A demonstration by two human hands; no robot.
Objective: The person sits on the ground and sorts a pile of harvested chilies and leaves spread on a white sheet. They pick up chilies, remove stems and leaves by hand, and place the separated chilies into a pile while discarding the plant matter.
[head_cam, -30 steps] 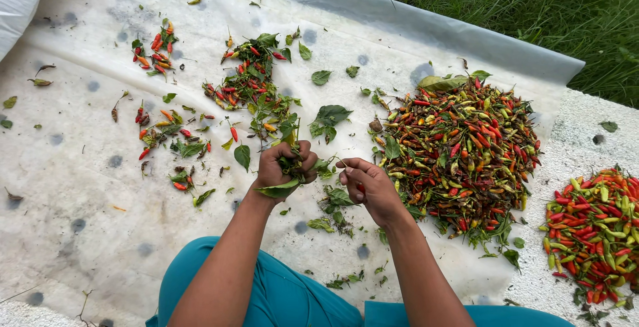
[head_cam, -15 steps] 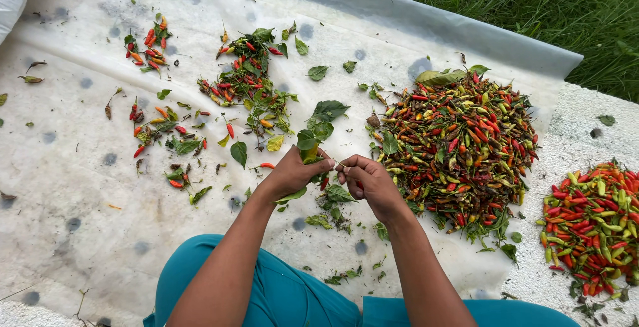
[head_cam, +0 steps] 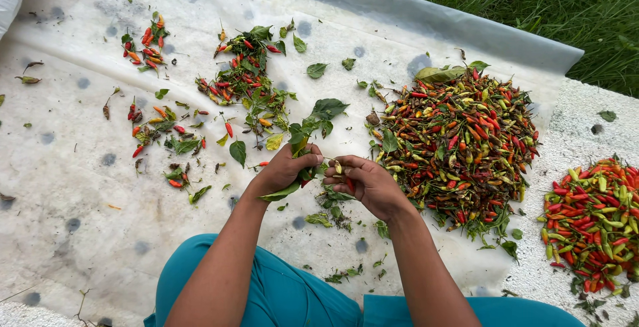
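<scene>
The left hand [head_cam: 283, 169] is closed around a leafy sprig [head_cam: 303, 142], its fingers wrapped tight about the stems so that green leaves stick out above the fist and one long leaf hangs below it. The right hand [head_cam: 367, 182] sits just beside it, fingertips touching the left hand's fingers, pinching a small pale-green chili [head_cam: 337, 166] at the sprig's edge; a red chili [head_cam: 350, 185] shows inside the curled right palm. Both hands hover over a white plastic sheet [head_cam: 80, 187] spread on the ground.

Just to the right of the hands lies the big pile of chilies [head_cam: 459, 144], a mix of red, orange, green and dark ones with stems and leaves among them, and a large leaf at its far edge. Farther right of that pile, off the sheet on a pale rough surface, lies a second, cleaner pile of chilies [head_cam: 592, 217] in bright red, orange and green.

Beyond the hands, toward the far edge of the sheet, a loose heap of leaves and chilies [head_cam: 246, 77] is scattered, and to the left of that heap smaller clusters [head_cam: 143, 44] of red chilies and leaves lie apart. A few torn leaves [head_cam: 333, 210] lie under the hands. Teal trousers [head_cam: 279, 294] show at the near edge, and grass [head_cam: 532, 1] borders the sheet's far side.
</scene>
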